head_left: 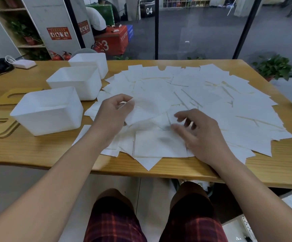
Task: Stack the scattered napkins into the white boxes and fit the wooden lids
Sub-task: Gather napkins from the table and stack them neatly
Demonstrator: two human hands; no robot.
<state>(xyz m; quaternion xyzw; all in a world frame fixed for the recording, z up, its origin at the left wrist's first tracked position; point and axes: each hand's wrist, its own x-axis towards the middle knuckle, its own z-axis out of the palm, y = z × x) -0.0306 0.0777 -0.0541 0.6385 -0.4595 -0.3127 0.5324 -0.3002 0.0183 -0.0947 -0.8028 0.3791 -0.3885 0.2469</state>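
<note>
Far left on counter: two wooden lids, no markings. Beside them: three open white boxes, unlabelled. Left hand: fingers clamped on one napkin, lifted. Right hand: fingers apart above scattered napkins. Background cubes marked "3", "04".
</note>
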